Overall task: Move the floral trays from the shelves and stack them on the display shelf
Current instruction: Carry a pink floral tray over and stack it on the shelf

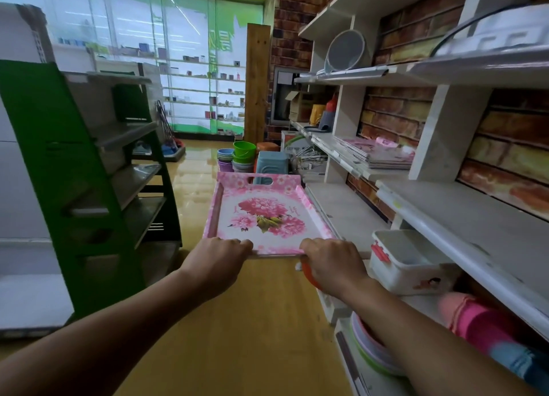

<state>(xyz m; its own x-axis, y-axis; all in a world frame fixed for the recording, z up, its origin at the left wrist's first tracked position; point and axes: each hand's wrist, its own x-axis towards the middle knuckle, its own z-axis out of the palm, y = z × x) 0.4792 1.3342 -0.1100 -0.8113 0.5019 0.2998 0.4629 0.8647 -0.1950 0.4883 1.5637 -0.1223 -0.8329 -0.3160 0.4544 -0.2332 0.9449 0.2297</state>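
A pink floral tray [261, 214] with a cut-out handle at its far end is held level over the aisle floor. My left hand [219, 256] grips its near edge on the left, and my right hand [329, 262] grips the same edge on the right. Further along the white shelving, a stack of several pink floral trays [377, 154] lies flat on a middle shelf. The near rim of the held tray is partly hidden under my fingers.
White shelves [445, 214] run along the right, with a white lidded box [410, 262], plates and socks lower down. A green rack [89, 172] stands on the left. Buckets and a stool [252, 157] sit on the floor ahead.
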